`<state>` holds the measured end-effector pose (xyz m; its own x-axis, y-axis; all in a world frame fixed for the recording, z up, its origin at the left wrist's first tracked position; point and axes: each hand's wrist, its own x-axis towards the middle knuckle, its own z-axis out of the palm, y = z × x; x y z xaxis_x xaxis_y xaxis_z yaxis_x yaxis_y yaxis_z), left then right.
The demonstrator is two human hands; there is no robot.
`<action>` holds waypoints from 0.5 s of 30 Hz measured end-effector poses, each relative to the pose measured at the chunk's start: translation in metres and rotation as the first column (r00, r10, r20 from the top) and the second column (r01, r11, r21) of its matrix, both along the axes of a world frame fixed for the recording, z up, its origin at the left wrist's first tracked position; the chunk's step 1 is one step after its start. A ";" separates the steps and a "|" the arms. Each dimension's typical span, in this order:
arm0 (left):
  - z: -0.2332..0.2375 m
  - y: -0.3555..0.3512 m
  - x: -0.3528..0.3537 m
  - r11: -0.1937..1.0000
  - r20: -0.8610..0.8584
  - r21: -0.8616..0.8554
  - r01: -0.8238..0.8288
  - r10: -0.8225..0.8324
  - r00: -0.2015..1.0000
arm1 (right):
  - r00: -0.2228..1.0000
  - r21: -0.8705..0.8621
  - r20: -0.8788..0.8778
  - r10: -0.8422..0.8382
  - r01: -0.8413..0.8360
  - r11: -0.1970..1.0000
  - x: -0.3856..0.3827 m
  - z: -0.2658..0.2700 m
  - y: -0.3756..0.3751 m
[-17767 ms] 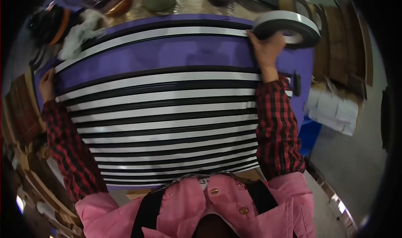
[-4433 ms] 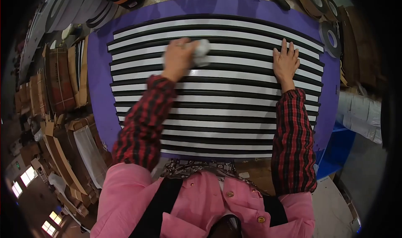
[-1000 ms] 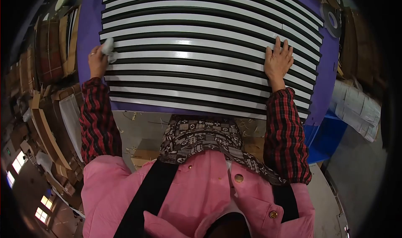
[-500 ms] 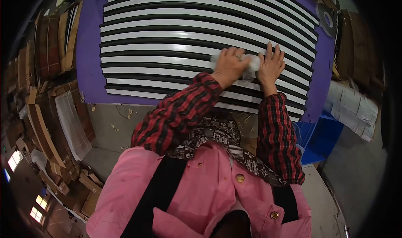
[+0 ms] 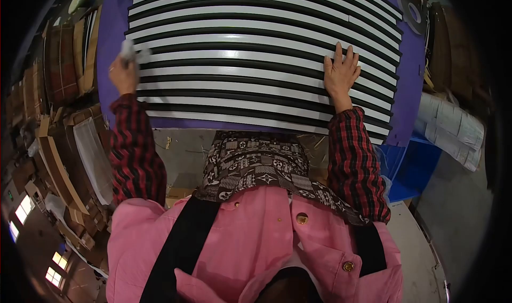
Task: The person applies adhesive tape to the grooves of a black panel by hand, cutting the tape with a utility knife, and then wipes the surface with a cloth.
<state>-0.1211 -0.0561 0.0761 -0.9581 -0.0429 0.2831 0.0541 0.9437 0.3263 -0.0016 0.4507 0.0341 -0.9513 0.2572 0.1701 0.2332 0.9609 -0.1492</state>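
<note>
Purple desk (image 5: 113, 42) covered in glossy black-and-white strips (image 5: 240, 63), white rag (image 5: 128, 49), red-and-black plaid sleeves (image 5: 353, 159), pink top (image 5: 261, 239), black straps (image 5: 178, 249), blue bin (image 5: 410, 170).

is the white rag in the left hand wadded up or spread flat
Wadded up. The rag is a small crumpled lump pinched in the left hand at the striped board's left edge.

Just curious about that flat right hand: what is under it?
The right hand lies flat on black and white strips over a purple sheet. The stretch beneath the palm is hidden.
</note>
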 end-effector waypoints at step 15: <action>-0.008 0.095 0.072 0.839 0.125 -0.008 0.543 -0.538 0.833 | 0.999 0.012 0.050 0.014 -0.015 1.000 0.025 -0.001 -0.008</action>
<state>-0.0491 0.0390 0.0678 -0.8503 0.5009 0.1619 0.5253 0.7873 0.3229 0.0236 0.4429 0.0329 -0.9622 0.2418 0.1255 0.2262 0.9659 -0.1261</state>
